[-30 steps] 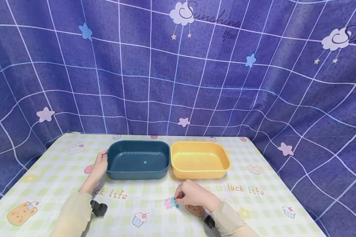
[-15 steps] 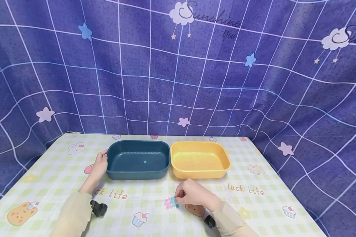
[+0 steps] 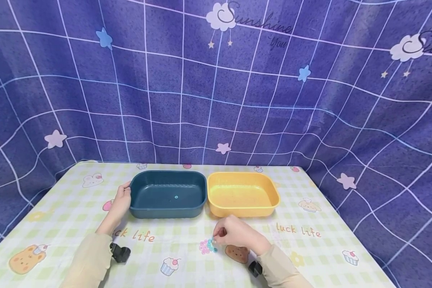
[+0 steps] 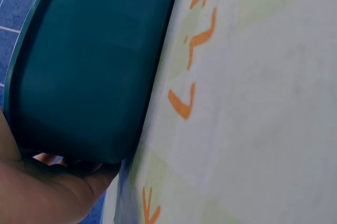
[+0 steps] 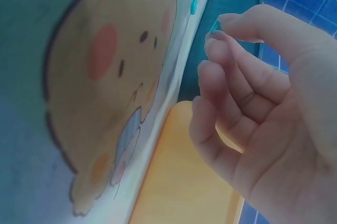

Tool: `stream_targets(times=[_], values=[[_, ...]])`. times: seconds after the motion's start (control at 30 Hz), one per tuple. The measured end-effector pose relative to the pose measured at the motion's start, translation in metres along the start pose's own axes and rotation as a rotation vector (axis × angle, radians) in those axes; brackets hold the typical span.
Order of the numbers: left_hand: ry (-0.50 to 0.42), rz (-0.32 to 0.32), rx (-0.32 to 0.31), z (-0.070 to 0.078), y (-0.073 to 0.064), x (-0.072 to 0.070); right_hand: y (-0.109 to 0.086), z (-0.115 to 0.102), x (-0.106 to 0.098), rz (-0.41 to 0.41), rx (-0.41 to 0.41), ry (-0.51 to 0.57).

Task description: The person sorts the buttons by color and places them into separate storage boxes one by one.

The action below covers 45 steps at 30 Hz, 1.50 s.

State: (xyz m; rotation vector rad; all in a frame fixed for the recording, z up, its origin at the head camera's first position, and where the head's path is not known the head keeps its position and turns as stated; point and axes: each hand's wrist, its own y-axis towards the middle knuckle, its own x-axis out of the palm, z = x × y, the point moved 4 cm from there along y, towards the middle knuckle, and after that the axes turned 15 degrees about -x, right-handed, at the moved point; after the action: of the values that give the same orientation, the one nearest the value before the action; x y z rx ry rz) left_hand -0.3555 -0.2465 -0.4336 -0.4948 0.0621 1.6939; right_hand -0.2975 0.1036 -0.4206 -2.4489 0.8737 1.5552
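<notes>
My right hand [image 3: 234, 234] pinches a small teal button [image 5: 215, 26] between thumb and index finger, just above the table. The other fingers are loosely curled in the right wrist view. Beside the fingertips lie several teal buttons [image 3: 211, 246] and, left of them, several pink buttons [image 3: 203, 247]. My left hand [image 3: 121, 199] holds the left end of a dark teal plastic bin [image 3: 167, 213]; in the left wrist view its thumb and fingers are around that end, with some fingers hidden. One small light-coloured button [image 3: 176, 197] lies inside this bin.
A yellow plastic bin [image 3: 243, 211] stands against the right side of the dark teal one. Both sit toward the back of a table with a checked, cartoon-printed cloth [image 3: 137, 264]. Behind hangs a blue grid-patterned curtain [image 3: 158, 96].
The right hand has risen slightly off the teal buttons, with one now between its fingertips. The left hand and both bins have stayed in place.
</notes>
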Motion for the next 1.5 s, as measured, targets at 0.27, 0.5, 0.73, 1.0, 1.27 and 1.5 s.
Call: stream_targets(times=[0.27,0.5,0.73,1.0,1.27,1.5], values=[[0.0,-0.004,-0.003,-0.001,0.001,0.0,0.001,-0.001,-0.01,0.023,-0.025,-0.017],[-0.003,0.002,-0.013,-0.002,0.002,0.0,0.001,-0.002,-0.019,0.054,-0.037,0.01],[-0.014,0.002,0.0,-0.001,0.002,0.0,0.004,-0.003,-0.027,0.086,-0.038,0.012],[0.005,0.019,-0.003,-0.002,0.001,0.0,0.01,-0.01,-0.034,0.121,-0.077,-0.033],[0.003,0.025,0.003,-0.002,0.0,0.0,0.02,-0.014,-0.043,0.172,-0.111,-0.061],[0.004,0.018,-0.028,-0.001,-0.001,0.0,0.03,-0.011,-0.049,0.211,-0.153,-0.083]])
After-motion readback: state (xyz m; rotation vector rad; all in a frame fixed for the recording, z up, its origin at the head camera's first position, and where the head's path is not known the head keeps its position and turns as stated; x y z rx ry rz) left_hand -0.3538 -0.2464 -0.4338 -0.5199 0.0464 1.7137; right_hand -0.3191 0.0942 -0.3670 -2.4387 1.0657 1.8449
